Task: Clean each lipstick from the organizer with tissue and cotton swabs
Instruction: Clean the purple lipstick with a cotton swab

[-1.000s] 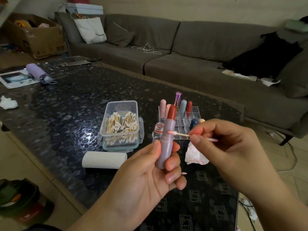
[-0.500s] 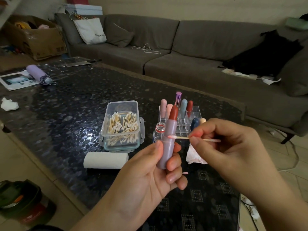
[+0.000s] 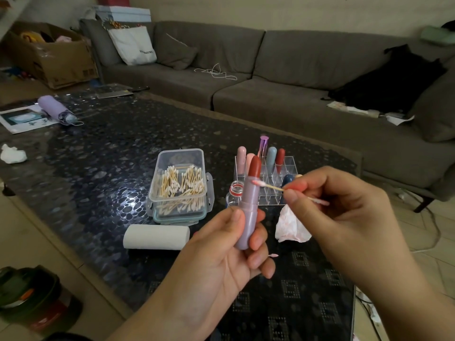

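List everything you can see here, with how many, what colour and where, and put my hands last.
lipstick: one, lilac tube with red bullet, upright in the left hand
cotton swab: one, pink-stained tip touching the lipstick where bullet meets tube, in the right hand
organizer: one, clear, on the table behind the hands, holding several capped lipsticks
swab box: one, clear, open, full of swabs, left of the organizer
tissue roll: one, white, lying in front of the swab box
used tissue: one, white with pink stains, crumpled in front of the organizer
table: one, dark, pebble-patterned
sofa: one, grey, behind the table
left hand: grips the lipstick
right hand: pinches the swab
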Available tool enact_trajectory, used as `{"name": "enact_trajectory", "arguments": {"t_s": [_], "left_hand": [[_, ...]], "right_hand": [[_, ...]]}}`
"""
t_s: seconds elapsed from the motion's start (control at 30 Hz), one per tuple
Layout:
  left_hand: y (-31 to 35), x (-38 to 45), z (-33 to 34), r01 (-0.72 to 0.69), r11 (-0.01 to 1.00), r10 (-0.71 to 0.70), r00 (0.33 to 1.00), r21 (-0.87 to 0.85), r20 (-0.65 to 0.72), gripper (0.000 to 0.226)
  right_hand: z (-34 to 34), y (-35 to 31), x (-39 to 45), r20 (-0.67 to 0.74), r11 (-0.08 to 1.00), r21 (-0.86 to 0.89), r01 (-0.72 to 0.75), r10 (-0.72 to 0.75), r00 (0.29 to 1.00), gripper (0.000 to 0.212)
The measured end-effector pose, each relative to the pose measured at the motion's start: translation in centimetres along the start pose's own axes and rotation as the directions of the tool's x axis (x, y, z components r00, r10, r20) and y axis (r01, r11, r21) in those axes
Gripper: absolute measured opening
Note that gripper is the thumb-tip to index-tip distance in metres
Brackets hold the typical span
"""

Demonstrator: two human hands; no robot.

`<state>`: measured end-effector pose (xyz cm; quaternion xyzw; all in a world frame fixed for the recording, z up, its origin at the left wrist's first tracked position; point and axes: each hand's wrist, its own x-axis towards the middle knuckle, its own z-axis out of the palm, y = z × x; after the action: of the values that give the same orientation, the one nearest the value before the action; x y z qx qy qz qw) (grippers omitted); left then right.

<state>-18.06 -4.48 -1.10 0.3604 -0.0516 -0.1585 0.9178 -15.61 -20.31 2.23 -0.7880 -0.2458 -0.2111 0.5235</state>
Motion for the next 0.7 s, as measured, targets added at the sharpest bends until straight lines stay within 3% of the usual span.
{"name": "enact_trajectory", "arguments": {"t_s": [0.2,0.37,0.57,0.7], "left_hand": [[0.05,-0.08,0.08,-0.016,0.999,0.016,1.000,0.032,-0.008,0.025],[0.10,-0.16,0.17,-0.028,0.998,0.030,0.999,0.058,-0.024,0.026],[0.00,-0.13,0.18,-0.040,0.995,0.043,0.999,0.094,-0.021,0.023],[-0.07,-0.22,0.21,-0.056,0.992,0.059,0.998,0.115,-0.021,0.024]], "right_hand": [[0.06,-0.18,-0.15,0.088,1.000,0.017,0.015,-0.017,0.996,0.013],[0.00,-0.18,0.09,-0.004,1.000,-0.007,0.004,-0.004,1.000,0.012],[0.19,-0.30,-0.16,0.084,1.000,0.014,0.019,-0.020,0.996,0.012],[0.11,-0.30,0.01,0.000,1.000,-0.010,0.013,-0.013,1.000,0.012]]}}
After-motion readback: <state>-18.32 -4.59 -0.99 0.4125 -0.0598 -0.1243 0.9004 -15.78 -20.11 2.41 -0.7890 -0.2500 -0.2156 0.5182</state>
